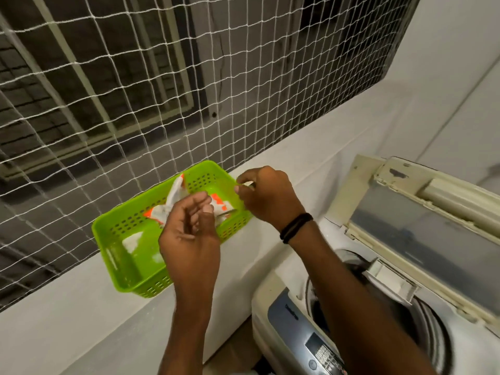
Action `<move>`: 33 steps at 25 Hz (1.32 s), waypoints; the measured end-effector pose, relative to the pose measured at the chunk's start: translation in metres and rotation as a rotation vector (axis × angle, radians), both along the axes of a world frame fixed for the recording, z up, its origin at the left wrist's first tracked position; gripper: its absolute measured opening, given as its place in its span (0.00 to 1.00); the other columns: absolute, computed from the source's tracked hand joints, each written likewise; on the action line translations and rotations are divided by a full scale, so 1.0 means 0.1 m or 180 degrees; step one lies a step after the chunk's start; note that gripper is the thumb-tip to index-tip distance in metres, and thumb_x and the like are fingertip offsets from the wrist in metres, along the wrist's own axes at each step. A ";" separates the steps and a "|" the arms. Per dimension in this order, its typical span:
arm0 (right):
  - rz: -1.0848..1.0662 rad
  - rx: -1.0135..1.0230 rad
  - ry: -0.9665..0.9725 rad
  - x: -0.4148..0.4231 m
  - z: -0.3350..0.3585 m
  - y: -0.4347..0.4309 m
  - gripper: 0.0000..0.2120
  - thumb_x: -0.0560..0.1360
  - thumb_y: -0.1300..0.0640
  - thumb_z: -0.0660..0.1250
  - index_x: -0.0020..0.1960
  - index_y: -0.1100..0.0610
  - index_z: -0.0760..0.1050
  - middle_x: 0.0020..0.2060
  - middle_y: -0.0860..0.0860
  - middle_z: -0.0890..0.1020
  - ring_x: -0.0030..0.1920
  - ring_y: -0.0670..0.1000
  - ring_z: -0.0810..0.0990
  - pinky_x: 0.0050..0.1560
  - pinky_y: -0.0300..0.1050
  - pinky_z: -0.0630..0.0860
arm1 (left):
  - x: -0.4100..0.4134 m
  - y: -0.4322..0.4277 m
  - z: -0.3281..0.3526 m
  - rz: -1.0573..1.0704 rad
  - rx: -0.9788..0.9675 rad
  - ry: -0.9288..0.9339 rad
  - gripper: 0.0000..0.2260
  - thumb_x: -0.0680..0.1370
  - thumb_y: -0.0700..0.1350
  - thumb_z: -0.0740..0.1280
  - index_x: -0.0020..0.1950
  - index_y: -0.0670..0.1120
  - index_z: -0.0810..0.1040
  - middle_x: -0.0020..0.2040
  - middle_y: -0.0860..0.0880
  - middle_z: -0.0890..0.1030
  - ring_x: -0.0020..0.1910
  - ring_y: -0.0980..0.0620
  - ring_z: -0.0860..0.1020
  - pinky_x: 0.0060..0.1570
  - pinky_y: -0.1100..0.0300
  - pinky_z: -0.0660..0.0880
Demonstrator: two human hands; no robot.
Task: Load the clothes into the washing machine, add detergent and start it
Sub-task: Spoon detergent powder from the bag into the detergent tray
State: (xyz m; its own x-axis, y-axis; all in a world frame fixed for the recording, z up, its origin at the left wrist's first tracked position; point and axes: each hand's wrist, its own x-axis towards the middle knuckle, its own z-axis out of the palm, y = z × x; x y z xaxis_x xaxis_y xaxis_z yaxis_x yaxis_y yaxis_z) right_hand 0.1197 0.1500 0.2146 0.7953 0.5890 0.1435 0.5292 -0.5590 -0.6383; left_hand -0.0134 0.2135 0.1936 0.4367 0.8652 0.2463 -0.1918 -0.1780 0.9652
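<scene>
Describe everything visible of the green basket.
The green basket is bright lime plastic, rectangular with rounded corners, open-topped, its low walls pierced by rows of small slots. It sits flat on the white ledge by the netted window, left of the washing machine. White-and-orange sachets lie at its far end; pale patches mark its floor. The left hand and right hand are over it; contact with it is unclear.

Lid (405, 226) raised, drum (430, 320) open; netting (135, 104) behind basket (108, 236).
</scene>
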 end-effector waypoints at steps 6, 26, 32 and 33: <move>-0.0741 0.0654 0.0868 0.11 -0.15 -0.93 0.06 0.75 0.59 0.68 0.47 0.57 0.83 0.39 0.52 0.86 0.39 0.51 0.85 0.41 0.42 0.82 | 0.41 -0.52 -0.14 -0.0427 0.0455 0.0122 0.07 0.79 0.39 0.68 0.56 0.43 0.81 0.51 0.48 0.85 0.50 0.55 0.83 0.53 0.63 0.78; -0.4265 0.3329 0.3774 0.53 -3.09 -3.45 0.12 0.75 0.63 0.70 0.57 0.65 0.75 0.44 0.56 0.77 0.42 0.53 0.78 0.43 0.47 0.82 | 2.31 -2.74 -2.67 -0.2986 -0.2503 0.3152 0.04 0.81 0.40 0.64 0.48 0.41 0.77 0.41 0.43 0.74 0.39 0.48 0.74 0.47 0.56 0.78; -0.4590 0.4176 0.3724 0.73 -3.32 -3.41 0.19 0.75 0.73 0.64 0.65 0.67 0.68 0.50 0.63 0.79 0.45 0.59 0.81 0.54 0.58 0.80 | 2.43 -2.91 -3.03 -0.2879 -0.2616 0.3367 0.04 0.78 0.34 0.63 0.47 0.37 0.77 0.42 0.39 0.78 0.36 0.47 0.76 0.31 0.58 0.79; -0.4554 0.4260 0.3704 0.72 -3.24 -3.42 0.16 0.76 0.73 0.62 0.63 0.65 0.68 0.49 0.62 0.79 0.46 0.59 0.81 0.59 0.60 0.77 | 2.41 -2.92 -3.04 -0.2923 -0.2679 0.3371 0.05 0.79 0.34 0.62 0.49 0.36 0.78 0.43 0.39 0.79 0.38 0.46 0.77 0.30 0.58 0.80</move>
